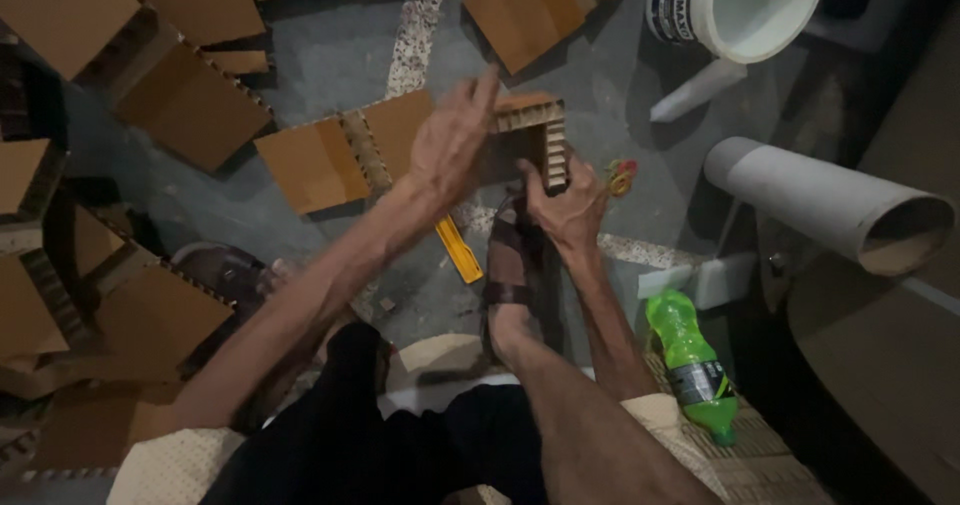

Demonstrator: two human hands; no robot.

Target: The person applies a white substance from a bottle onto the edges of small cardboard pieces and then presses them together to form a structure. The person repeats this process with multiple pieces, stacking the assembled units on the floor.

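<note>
Looks like a small floor-level cardboard workshop. Cut cardboard panels (190, 105) with honeycomb edges scattered all over a bare concrete floor (330, 55), plus a white bucket (745, 5), a big cardboard tube (830, 200), a yellow ruler (459, 250). Dim, cramped, work done sitting right on the ground.

We see a matt honeycomb cardboard corner piece (528, 130), a glossy green plastic bottle (690, 363), and a rough speckled concrete floor (330, 55).
</note>
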